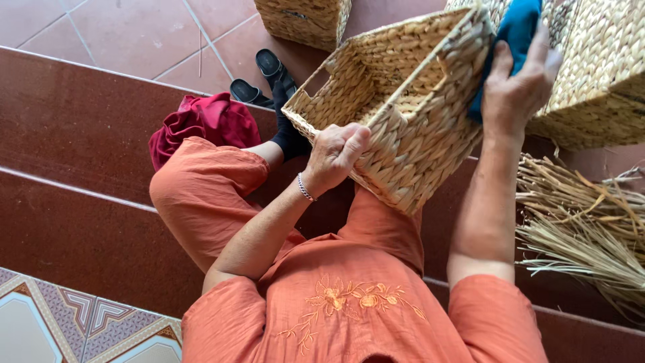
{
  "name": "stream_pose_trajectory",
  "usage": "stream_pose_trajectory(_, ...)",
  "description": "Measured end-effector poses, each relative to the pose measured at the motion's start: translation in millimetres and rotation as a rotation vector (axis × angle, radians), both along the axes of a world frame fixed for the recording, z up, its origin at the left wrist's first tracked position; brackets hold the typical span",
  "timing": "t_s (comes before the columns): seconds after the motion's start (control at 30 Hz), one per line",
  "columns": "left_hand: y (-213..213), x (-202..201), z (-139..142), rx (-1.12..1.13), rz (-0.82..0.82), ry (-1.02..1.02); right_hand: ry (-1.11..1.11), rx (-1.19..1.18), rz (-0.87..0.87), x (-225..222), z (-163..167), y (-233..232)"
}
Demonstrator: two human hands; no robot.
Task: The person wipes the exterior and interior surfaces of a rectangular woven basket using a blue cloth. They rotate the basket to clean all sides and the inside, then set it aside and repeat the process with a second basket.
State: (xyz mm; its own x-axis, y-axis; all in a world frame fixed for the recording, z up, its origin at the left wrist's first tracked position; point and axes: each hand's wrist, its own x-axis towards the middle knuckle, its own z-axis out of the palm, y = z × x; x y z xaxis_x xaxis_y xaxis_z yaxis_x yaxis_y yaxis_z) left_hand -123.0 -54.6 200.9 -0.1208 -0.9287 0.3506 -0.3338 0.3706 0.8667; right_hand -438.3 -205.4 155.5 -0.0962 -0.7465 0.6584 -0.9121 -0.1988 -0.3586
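A rectangular woven straw basket (403,94) lies tilted on its side over my lap, its opening facing away. My left hand (334,156) grips its lower rim corner, fingers curled over the weave; a thin bracelet is on that wrist. My right hand (517,84) presses a blue cloth (512,33) against the basket's right wall, fingers closed on the cloth. I sit on dark red steps in orange clothes.
A second woven basket (598,81) stands at the right, a third (302,20) at the top. A bundle of dry straw (584,228) lies on the step at the right. A red cloth (205,124) and black sandals (265,77) lie by my leg.
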Motion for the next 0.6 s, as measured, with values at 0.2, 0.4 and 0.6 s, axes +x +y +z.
stream_pose_trajectory(0.2, -10, -6, 0, -0.046, 0.1, 0.018, 0.021, 0.172, 0.117, 45, 29, 131)
stream_pose_trajectory(0.4, -14, -6, 2, 0.028, 0.095, 0.025, -0.016, 0.223, 0.423, 91, 56, 246)
stream_pose_trajectory(0.6, -4, 1, 1, 0.013, 0.001, 0.017, 0.031, 0.069, 0.223, 28, 16, 152)
